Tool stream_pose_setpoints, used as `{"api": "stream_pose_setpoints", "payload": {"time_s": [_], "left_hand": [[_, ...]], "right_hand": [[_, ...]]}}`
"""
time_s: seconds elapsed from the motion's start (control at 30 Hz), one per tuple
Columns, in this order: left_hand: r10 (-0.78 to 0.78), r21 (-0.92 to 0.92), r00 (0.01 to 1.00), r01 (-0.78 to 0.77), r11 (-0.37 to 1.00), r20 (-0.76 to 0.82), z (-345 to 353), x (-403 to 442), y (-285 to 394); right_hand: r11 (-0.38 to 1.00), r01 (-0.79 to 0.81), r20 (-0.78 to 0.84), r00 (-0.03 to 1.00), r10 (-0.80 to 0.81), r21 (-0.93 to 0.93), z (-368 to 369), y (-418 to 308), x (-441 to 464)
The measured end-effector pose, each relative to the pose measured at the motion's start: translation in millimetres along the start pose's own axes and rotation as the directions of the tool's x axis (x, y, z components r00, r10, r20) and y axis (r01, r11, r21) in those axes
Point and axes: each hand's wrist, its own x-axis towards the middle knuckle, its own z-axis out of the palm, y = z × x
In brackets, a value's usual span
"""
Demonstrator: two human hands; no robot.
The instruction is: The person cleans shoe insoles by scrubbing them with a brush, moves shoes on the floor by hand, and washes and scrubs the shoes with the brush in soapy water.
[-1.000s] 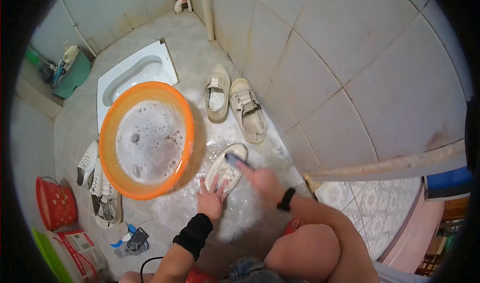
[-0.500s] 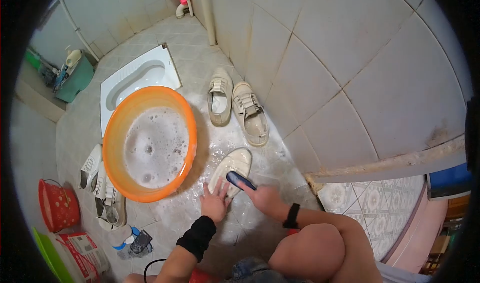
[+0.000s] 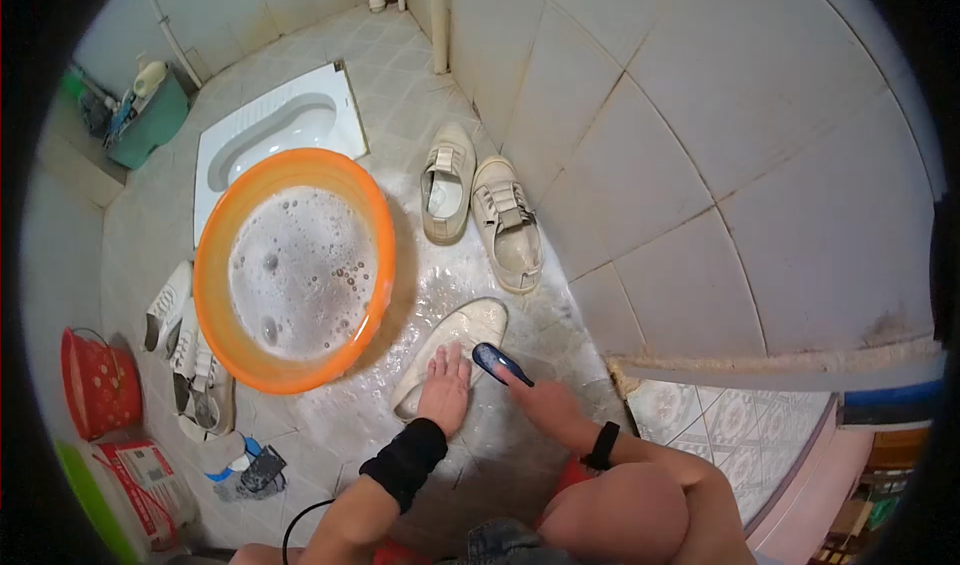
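Observation:
A cream-white shoe (image 3: 468, 327) lies wet on the soapy floor in front of me, its toe pointing up and right. My left hand (image 3: 443, 393) rests on it, fingers stretched out flat over its upper. In my right hand (image 3: 545, 407) is a dark blue scrub brush (image 3: 500, 363), gripped by its handle at the shoe's right edge. The bristles are hidden beneath the brush. Beyond the wet shoe, two beige shoes, one at left (image 3: 447, 185) and one at right (image 3: 507, 227), stand side by side near the wall.
A large orange basin (image 3: 378, 305) of sudsy water stands to the left, beside a white squat toilet (image 3: 350, 115). Several white shoes (image 3: 205, 385), a red bucket (image 3: 100, 385) and a white-and-red tub (image 3: 150, 490) are at far left. The tiled wall (image 3: 660, 215) rises at right.
My left hand has shifted slightly right and lies farther onto the shoe. The brush has moved from the shoe's middle to its right edge, and the shoe's opening end shows more.

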Motion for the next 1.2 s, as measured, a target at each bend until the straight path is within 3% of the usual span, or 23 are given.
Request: {"api": "stream_pose_setpoints", "payload": {"time_s": [0.1,0.13,0.17,0.2,0.3,0.33,0.37,0.43,0.5,0.57,0.67,0.73,0.83,0.9,0.93,1.03,1.07,1.13,1.2], "left_hand": [[-0.009,-0.029,1.0,0.009,1.0,0.002,1.3,-2.2,-3.1],[0.021,0.048,1.0,-0.022,0.999,0.021,6.0,-2.0,-4.8],[0.05,0.12,0.998,-0.054,0.991,0.038,8.9,-1.8,-3.8],[0.026,0.102,0.999,-0.029,0.994,0.035,8.6,-1.9,-0.9],[-0.022,-0.036,0.999,0.021,0.999,-0.026,-3.4,1.8,3.0],[-0.061,-0.028,0.994,0.064,0.998,0.087,-5.0,4.9,6.5],[-0.1,-0.017,0.975,0.105,0.994,0.2,-6.5,8.9,8.5],[-0.124,-0.032,0.976,0.132,0.991,0.178,-3.8,10.9,11.8],[-0.157,-0.047,0.975,0.166,0.985,0.157,-0.1,11.6,13.9],[-0.157,-0.098,0.982,0.168,0.981,0.109,1.2,9.6,12.9],[-0.201,-0.081,0.977,0.207,0.975,0.078,8.1,5.1,16.9],[-0.204,-0.082,0.978,0.206,0.975,0.032,-3.2,10.5,16.4],[-0.181,-0.057,0.973,0.191,0.98,0.144,-5.9,9.3,17.5],[-0.187,-0.002,0.976,0.188,0.982,0.116,-0.3,11.0,18.6],[-0.185,-0.002,0.975,0.187,0.982,0.126,1.2,9.6,21.4],[-0.149,-0.038,0.98,0.155,0.987,0.136,-8.0,7.5,15.1],[-0.148,-0.048,0.976,0.157,0.986,0.157,-10.1,8.6,17.0],[-0.141,-0.075,0.971,0.158,0.985,0.191,-13.2,9.4,16.1],[-0.147,-0.053,0.971,0.16,0.986,0.189,-9.7,11.2,16.5]], "right_hand": [[0.995,0.012,-0.039,0.999,-0.008,0.102,-9.8,-8.3,29.2],[0.994,0.025,-0.021,1.0,-0.023,0.102,-8.0,-11.8,50.7],[0.988,0.135,-0.143,0.982,-0.125,0.07,-1.5,-12.0,78.9],[0.969,0.245,-0.255,0.939,-0.231,0.021,2.9,-8.8,94.6],[0.952,0.29,-0.3,0.921,-0.249,0.1,8.8,2.7,84.7],[0.992,0.1,-0.097,0.989,-0.107,-0.073,-3.4,-0.2,61.5],[0.989,0.114,-0.087,0.989,-0.122,-0.089,0.2,7.2,40.6],[0.998,0.052,0.086,0.995,-0.05,-0.023,1.0,17.7,6.7],[0.998,0.06,0.095,0.994,-0.06,0.006,1.1,9.1,34.7],[0.986,0.159,-0.145,0.975,-0.166,-0.055,12.9,-3.4,87.4],[0.991,0.12,-0.063,0.991,-0.117,0.055,7.4,-9.0,93.1],[0.991,0.127,-0.066,0.99,-0.125,0.034,19.9,18.0,32.0],[0.995,0.093,0.033,0.995,-0.094,0.022,6.7,18.8,25.1],[0.991,0.108,-0.079,0.99,-0.114,-0.079,-7.3,-2.7,80.3],[0.98,0.201,-0.163,0.967,-0.198,0.005,-1.8,-1.5,112.3],[0.984,0.168,-0.234,0.961,-0.148,0.068,8.5,6.9,89.8],[0.997,0.061,-0.13,0.989,-0.066,-0.039,-5.2,5.4,60.7],[0.996,0.086,-0.139,0.986,-0.088,-0.026,-7.4,14.7,32.6],[1.0,-0.019,0.089,0.996,0.017,0.013,-18.6,9.7,41.2]]}}
